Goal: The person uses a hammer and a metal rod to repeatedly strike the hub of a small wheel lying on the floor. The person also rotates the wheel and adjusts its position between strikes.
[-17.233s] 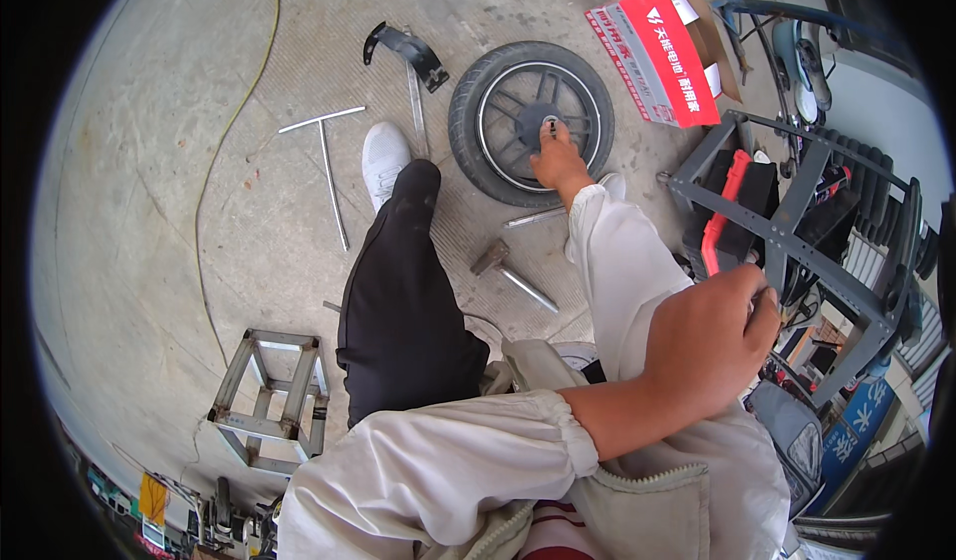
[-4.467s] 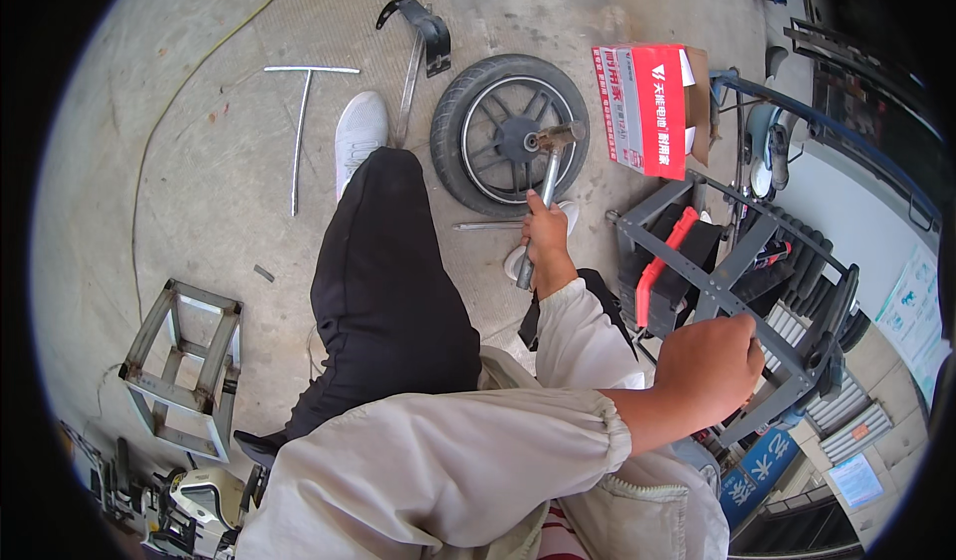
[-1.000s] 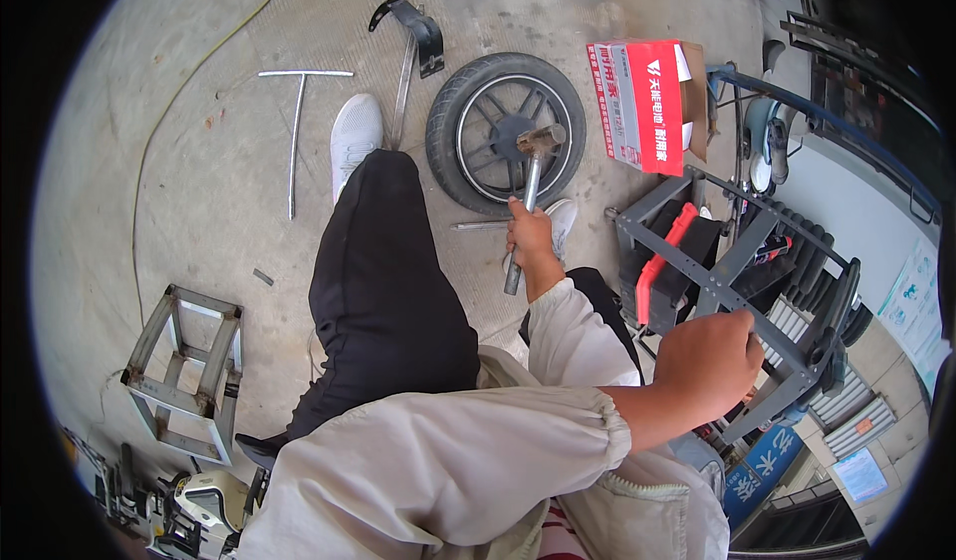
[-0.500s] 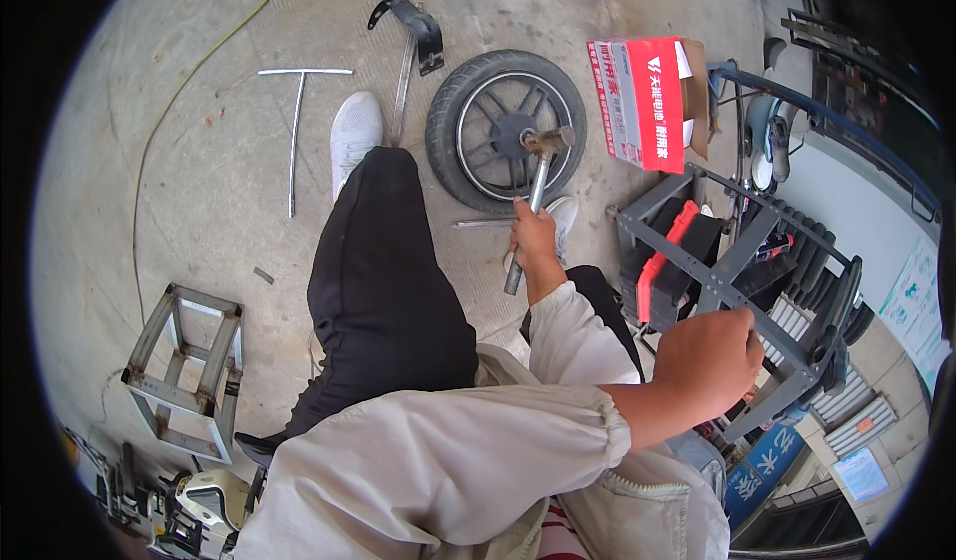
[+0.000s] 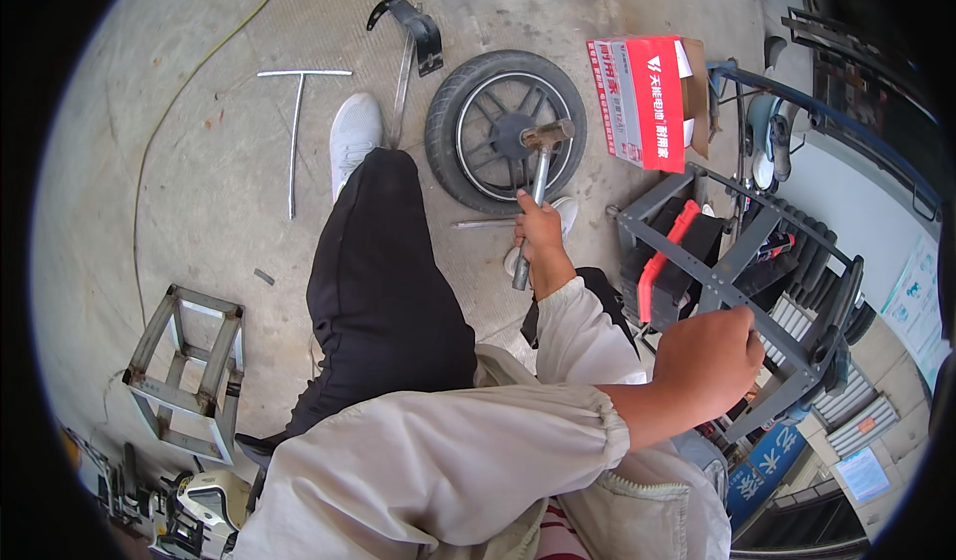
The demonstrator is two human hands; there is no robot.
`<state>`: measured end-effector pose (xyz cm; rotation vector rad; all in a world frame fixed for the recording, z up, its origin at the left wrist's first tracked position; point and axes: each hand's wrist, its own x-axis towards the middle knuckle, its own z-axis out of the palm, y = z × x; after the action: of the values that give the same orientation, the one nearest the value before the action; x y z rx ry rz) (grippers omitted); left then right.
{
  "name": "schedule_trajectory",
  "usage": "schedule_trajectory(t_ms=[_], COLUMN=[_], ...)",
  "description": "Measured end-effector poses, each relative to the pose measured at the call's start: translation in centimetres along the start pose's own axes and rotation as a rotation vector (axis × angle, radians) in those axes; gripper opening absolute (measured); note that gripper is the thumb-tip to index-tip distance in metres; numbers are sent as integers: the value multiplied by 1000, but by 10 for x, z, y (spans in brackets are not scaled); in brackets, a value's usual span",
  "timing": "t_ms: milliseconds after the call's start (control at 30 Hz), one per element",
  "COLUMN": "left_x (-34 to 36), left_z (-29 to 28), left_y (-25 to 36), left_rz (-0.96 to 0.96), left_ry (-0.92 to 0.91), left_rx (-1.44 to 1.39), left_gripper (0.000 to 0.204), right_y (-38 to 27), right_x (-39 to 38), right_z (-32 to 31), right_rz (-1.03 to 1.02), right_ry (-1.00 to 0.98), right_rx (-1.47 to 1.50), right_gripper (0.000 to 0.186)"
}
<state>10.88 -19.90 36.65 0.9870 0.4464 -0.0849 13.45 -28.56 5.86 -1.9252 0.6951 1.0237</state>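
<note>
The hammer (image 5: 541, 174) is metal, its head (image 5: 549, 134) rough and rust-brown, its handle (image 5: 520, 273) smooth and shiny. Matt black rubber forms the tyre (image 5: 443, 127) around a bright metal rim (image 5: 459, 142). The far-right carton (image 5: 647, 104) is smooth printed cardboard; the left T-shaped bar (image 5: 297, 147), shiny metal; the near-left frame (image 5: 169, 393), dull stained metal; the floor (image 5: 239, 182), rough matt concrete.

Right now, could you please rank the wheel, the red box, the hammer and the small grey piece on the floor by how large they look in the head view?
1. Wheel
2. Red box
3. Hammer, in the right hand; possibly nearer the camera, so its true size is unsure
4. Small grey piece
</note>
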Motion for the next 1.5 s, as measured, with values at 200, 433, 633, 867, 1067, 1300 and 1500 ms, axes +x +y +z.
schedule_trajectory(t_ms=[200,433,633,867,1067,1300,1500], left_x=[1,1,1,1,1,1,2], left_z=[0,3,2,3,5,2,2], left_y=[-2,-3,-2,-3,-2,-1,1], left_rz=[5,9,2,-3,6,-4,9], left_ry=[23,15,19,29,28,37,22], left_rx=[6,21,18,11,-9,-11,-6], left_gripper=[19,19,19,18,17,17,17], right_y=[8,16,21,13,14,9,3], right_x=[-2,-6,-6,-8,0,4,3], right_z=[7,3,3,0,6,15,11], right_rz=[-9,-3,15,-34,-56,-6,-18], right_ry=[-21,-24,-21,18,29,14,17], right_rx=[-11,27,62,21,-36,19,94], right_gripper=[31,30,30,29,28,29,29])
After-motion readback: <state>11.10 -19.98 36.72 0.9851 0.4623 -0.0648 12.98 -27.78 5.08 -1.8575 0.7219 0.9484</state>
